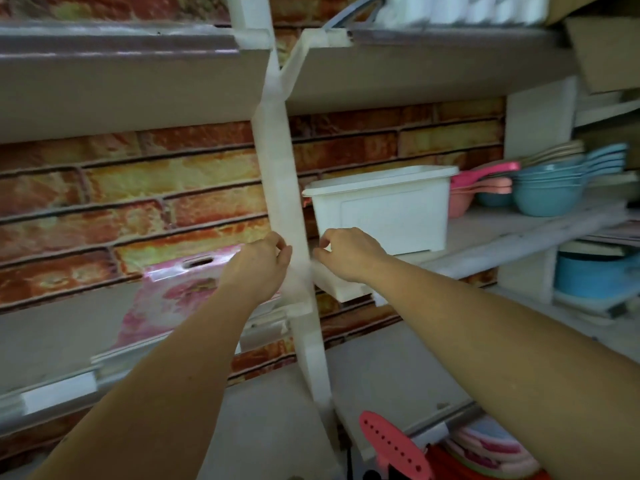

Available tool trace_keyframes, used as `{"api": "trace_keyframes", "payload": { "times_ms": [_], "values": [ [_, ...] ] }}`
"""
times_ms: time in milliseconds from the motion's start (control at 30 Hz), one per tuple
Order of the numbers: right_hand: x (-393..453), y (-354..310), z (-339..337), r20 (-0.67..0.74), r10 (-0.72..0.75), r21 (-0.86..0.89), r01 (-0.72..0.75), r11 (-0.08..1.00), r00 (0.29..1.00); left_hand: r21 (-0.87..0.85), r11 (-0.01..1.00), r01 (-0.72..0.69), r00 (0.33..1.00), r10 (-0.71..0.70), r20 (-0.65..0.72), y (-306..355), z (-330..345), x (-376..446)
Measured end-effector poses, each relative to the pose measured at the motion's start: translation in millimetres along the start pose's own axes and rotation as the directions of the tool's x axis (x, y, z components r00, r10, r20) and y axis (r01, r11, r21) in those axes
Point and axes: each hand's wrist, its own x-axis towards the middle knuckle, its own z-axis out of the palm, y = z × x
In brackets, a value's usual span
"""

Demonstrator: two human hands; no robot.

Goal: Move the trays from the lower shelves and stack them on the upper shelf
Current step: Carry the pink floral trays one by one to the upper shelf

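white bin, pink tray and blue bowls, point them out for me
white bin (pixel 388 216), head view, on its front wall
pink tray (pixel 173 299), head view, on its patterned face below the handle slot
blue bowls (pixel 543 199), head view, on the side of the lowest bowl in the stack

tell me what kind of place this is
Probably a housewares shop or storeroom: white plastic shelving against a brick-pattern wall, stacked blue plastic bowls with pink scoops, and a white plastic storage bin.

A white upright post (pixel 277 188) and white bin (pixel 381 209) crowd the shelf opening.
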Motion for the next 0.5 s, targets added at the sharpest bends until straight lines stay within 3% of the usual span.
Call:
{"api": "trace_keyframes", "payload": {
  "times_ms": [233, 500],
  "values": [
    [-37, 86, -38, -0.055, 0.224, -0.086, -0.228, 0.970, 0.973, -0.178, 0.972, -0.152, 0.986, 0.161, 0.040, 86, 49, 17],
    [-110, 193, -95, -0.177, 0.427, -0.136, -0.452, 0.882, 0.887, -0.288, 0.892, -0.349, 0.922, 0.381, 0.061, 219, 92, 11]
  ]
}}
